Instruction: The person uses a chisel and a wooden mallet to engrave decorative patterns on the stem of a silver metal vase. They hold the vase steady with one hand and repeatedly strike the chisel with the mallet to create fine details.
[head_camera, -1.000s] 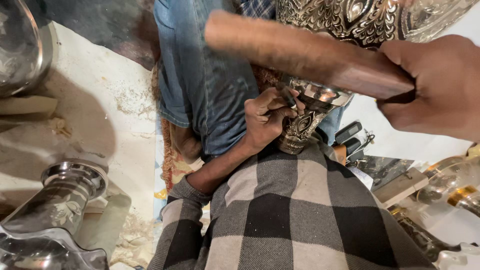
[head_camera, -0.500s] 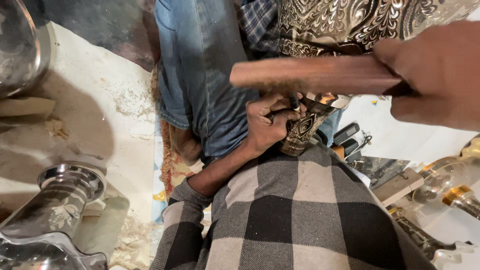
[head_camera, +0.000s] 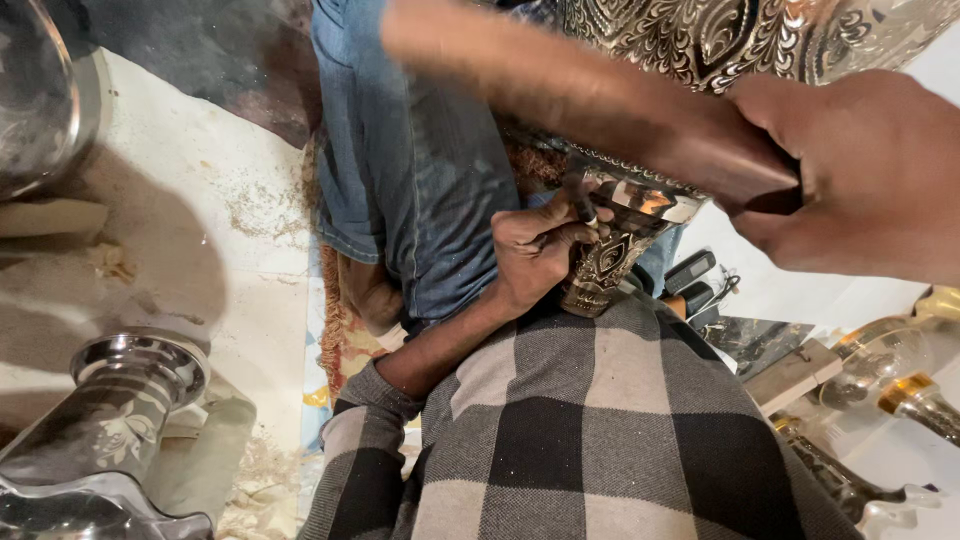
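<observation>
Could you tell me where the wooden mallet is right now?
In the head view, the wooden mallet crosses the upper middle, gripped by the right hand, above the embossed metal vessel.

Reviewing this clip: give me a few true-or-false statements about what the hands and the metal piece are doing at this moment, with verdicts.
1. The right hand grips a wooden mallet. True.
2. The left hand holds a thin punch against the engraved metal vessel. True.
3. The mallet lies on the floor. False: it is raised above the vessel, blurred.
4. The left arm wears a plain red sleeve. False: the sleeve is grey and black check.
5. A silvery stand sits at lower left. True.
6. The left hand is empty and open. False: its fingers are closed around the punch.
</observation>
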